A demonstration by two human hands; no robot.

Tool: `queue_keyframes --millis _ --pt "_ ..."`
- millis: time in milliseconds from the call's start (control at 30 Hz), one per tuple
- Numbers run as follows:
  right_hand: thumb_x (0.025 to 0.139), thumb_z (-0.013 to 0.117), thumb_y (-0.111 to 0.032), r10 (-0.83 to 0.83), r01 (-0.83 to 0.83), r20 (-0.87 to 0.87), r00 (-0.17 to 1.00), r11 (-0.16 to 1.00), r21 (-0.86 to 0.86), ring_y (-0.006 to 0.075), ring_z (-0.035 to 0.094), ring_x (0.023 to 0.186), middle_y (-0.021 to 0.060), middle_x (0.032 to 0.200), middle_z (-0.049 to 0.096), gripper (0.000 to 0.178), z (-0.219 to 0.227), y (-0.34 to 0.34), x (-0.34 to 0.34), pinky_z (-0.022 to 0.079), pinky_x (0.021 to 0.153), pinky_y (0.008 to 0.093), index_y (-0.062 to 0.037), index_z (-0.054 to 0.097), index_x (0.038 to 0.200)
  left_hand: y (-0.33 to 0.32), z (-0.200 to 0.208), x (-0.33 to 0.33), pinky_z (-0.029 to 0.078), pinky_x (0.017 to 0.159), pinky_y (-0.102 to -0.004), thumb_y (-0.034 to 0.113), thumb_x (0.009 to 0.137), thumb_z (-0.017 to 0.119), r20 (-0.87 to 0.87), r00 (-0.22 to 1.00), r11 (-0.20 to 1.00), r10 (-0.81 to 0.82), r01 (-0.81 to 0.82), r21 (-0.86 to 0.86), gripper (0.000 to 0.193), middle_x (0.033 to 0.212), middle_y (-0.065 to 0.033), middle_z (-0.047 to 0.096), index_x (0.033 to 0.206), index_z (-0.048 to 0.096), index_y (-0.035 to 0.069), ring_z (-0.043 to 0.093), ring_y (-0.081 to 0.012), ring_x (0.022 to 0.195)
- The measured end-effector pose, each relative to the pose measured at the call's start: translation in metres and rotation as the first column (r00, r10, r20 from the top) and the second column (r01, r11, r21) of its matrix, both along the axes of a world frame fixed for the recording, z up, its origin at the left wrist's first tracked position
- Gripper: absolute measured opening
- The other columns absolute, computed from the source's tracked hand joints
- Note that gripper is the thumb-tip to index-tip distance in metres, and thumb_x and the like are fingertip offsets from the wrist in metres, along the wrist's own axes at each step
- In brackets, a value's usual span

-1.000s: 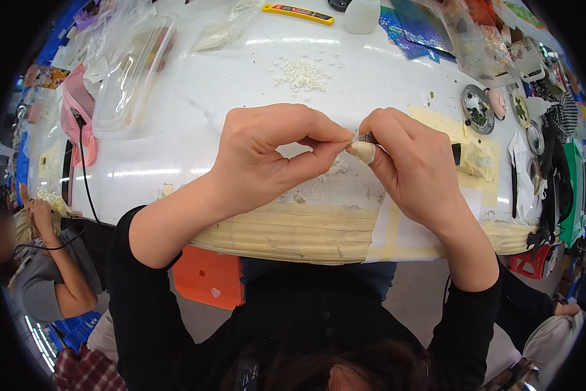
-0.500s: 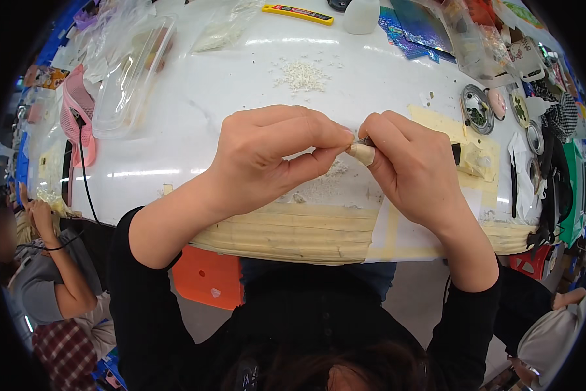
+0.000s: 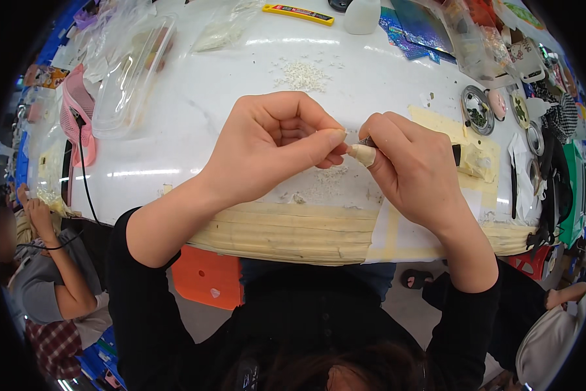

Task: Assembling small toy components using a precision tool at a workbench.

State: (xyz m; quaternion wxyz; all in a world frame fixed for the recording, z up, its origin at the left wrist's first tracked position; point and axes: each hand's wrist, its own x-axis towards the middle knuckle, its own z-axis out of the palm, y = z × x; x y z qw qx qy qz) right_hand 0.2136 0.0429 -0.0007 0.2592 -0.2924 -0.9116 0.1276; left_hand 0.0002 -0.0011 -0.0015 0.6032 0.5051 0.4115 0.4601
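Observation:
Over the near part of the white table, my two hands almost meet at the fingertips. My left hand (image 3: 267,150) is closed, its thumb pressed toward the bent forefinger; whatever lies between them is too small to name. In my right hand (image 3: 416,169) a small dark grey, rough-looking piece (image 3: 366,141) is pinched between thumb and forefinger, mostly hidden by the fingers. Beige tape (image 3: 362,154) wraps the right thumb tip. Beyond my hands lies a loose heap of small white bits (image 3: 304,75). More pale crumbs (image 3: 328,179) are scattered beneath my hands.
Tan tape covers the table's front edge (image 3: 286,231). A clear plastic box (image 3: 133,81) and a pink mesh pouch (image 3: 78,111) with a black cable are at left. A yellow cutter (image 3: 298,14) lies at the back; round tins (image 3: 477,109) stand at right. People sit either side.
My left hand has turned, its thumb now on top and its other fingers curled below. My right hand has barely moved.

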Motion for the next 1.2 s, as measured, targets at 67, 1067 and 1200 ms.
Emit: queue_keyframes --millis 67,1067,1200 --pt "0.083 0.066 -0.014 -0.006 0.006 -0.006 1.000 1.000 -0.011 0.0243 0.060 0.062 0.0036 0.070 0.054 0.015 0.000 0.000 0.000 0.043 0.047 0.0368 -0.0098 0.052 0.085 0.002 0.003 -0.002 0.059 0.070 -0.0269 0.005 0.093 0.064 0.018 1.000 0.998 -0.014 0.015 -0.066 0.007 0.086 -0.0108 0.071 0.093 0.064 -0.001 0.072 -0.0171 0.078" --pt "0.071 0.062 0.012 0.090 -0.197 -0.419 0.904 0.956 -0.220 0.0127 0.059 0.065 0.0063 0.083 0.061 0.028 0.006 0.002 0.000 0.052 0.056 0.0235 -0.0018 0.069 0.094 0.004 -0.009 -0.002 0.056 0.068 -0.0218 0.015 0.096 0.064 0.348 0.927 0.915 -0.136 0.252 -0.314 0.014 0.090 -0.0076 0.071 0.101 0.065 0.002 0.068 -0.0120 0.079" --pt "0.070 0.064 0.011 0.085 -0.193 -0.436 0.896 0.958 -0.210 0.0132 0.059 0.069 0.0062 0.083 0.057 0.027 0.006 -0.002 -0.003 0.054 0.056 0.0238 -0.0016 0.069 0.094 0.002 -0.013 -0.002 0.057 0.075 -0.0238 0.016 0.093 0.069 0.460 0.880 0.908 -0.123 0.286 -0.305 0.020 0.096 -0.0089 0.071 0.106 0.068 0.001 0.068 -0.0132 0.085"
